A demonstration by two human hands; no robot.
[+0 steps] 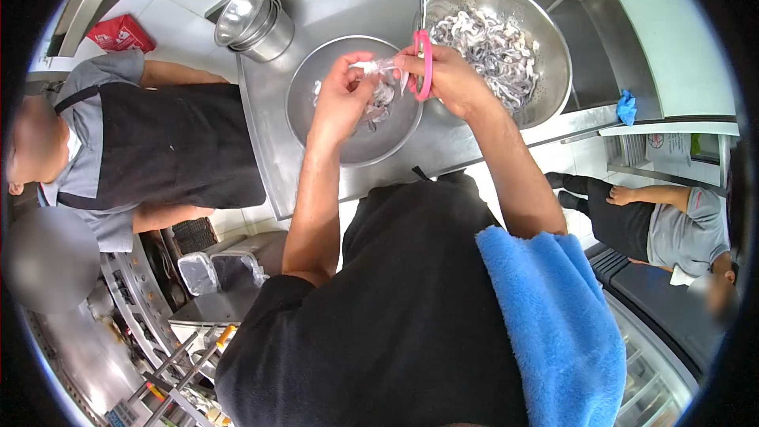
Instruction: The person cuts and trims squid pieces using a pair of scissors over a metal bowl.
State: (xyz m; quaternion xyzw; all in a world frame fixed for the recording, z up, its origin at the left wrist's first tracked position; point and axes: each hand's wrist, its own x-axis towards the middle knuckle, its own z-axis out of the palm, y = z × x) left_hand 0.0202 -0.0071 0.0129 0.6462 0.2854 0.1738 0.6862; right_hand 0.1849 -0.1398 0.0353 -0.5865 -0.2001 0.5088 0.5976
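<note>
Blue towel (557, 340) hung lower right; left hand (344, 103) and right hand (449, 79), holding scissors (428, 85), pinched a translucent piece (379, 67); colander (556, 55) squid (494, 51) seemed done, basin (307, 122) pieces (383, 101) unfinished.

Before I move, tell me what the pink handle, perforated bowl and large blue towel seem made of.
Pink handle: probably plastic, smooth and evenly coloured.
Perforated bowl: metal, likely stainless steel, with a grey sheen.
Large blue towel: soft fabric, perhaps microfibre, judging by its fuzzy pile.

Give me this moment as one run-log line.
left hand: pinching pale piece | right hand: holding pink-handled scissors | below: metal bowl with grey-white pieces | right: perforated colander heaped with grey-white strips
</note>
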